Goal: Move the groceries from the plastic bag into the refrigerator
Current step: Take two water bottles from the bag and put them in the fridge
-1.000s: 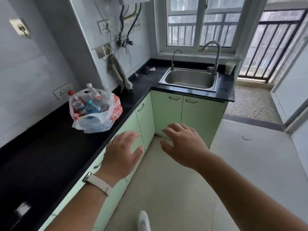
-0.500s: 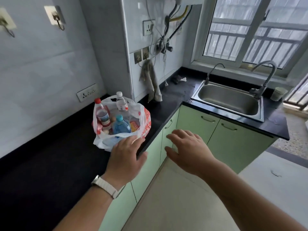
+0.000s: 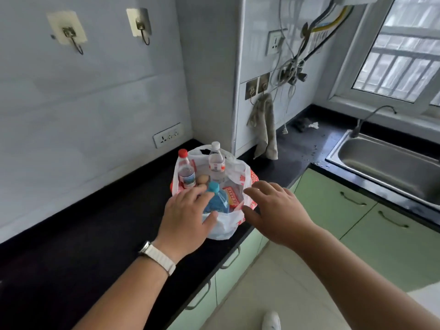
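**Both hands at the mouth of the grocery bag**

Head view. The plastic bag point(image 3: 223, 226) stands open on the black countertop point(image 3: 83, 246), close to its front edge. It is thin and white with red print down its right side, the letters too crumpled to read.

Three bottles stand upright inside the bag:
- A clear bottle with a red cap point(image 3: 186, 171) is at the back left. Its blue and white label is too small to read.
- A clear bottle with a white cap point(image 3: 216, 163) is at the back. It has a red and white band whose writing I cannot make out.
- A blue bottle with a light blue cap point(image 3: 217, 201) is nearest the front.

A brown egg point(image 3: 202, 179) sits between the bottles, and a red packet point(image 3: 232, 198) with blurred print lies just beside the blue one.

The left hand point(image 3: 188, 215), with a white watch strap point(image 3: 158, 254) at the wrist, is spread loosely over the near left rim. Its thumb lies on the bag's front wall and its fingers are by the blue bottle, gripping nothing. The right hand point(image 3: 276, 210) is also wide, fingers splayed at the bag's right rim. I cannot tell whether it touches the plastic.

The counter runs along a pale tiled wall and turns a corner to a steel sink point(image 3: 385, 160) under a barred window point(image 3: 400, 63). Light green cabinets point(image 3: 357, 222) sit beneath. On the wall are two stick-on hooks point(image 3: 69, 32), a socket strip point(image 3: 167, 138) and a grey cloth point(image 3: 264, 129) hanging from a hook, with loose cables above it. A white shoe point(image 3: 271, 320) shows on the pale floor.
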Available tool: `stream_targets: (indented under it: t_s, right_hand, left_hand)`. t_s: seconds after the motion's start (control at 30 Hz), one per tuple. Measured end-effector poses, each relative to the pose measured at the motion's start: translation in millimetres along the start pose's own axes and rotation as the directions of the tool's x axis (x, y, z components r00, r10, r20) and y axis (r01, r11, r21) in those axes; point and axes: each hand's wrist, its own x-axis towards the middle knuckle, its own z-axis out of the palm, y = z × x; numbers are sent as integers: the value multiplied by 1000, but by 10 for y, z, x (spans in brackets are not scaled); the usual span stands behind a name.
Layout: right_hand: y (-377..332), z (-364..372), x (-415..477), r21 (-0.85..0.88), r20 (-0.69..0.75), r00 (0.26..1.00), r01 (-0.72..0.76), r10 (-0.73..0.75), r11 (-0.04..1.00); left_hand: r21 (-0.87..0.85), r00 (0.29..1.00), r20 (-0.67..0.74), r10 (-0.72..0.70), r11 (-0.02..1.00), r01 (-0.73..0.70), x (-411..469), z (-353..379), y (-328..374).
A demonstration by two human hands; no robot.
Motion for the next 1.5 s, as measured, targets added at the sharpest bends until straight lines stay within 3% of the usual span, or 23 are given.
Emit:
stream_targets:
  t_s: [0.43,0.6,0.8,1.03,1.27,1.5]
  right_hand:
    - [480,445,1616,87,113,970,207,-216,975]
    - [719,592,2205,177,157,955,224,-253,958]
    - [889,881,2727,353,226,960,78,-166,932]
    - [865,1106,2964,550,348,931,-109,-109,828]
    - [835,1323,3068,608,382,923,-212,-49,765]
    - [806,1518,3175,632,416,908,-250,-49,734]
  left_hand:
    - [96,968,5,-251,964,250,933,407,-476]
    - [84,902,77,-425,904,419,1296,630,-679]
    - [-105,707,178,-685,701,706,1519,899,-811]
    - [-386,523,224,-823,417,823,1648,1186,-958]
    - [-512,518,222,-826,353,783,1790,1313,-1100]
    - [-508,516,242,-822,345,789,1841,1480,-1243]
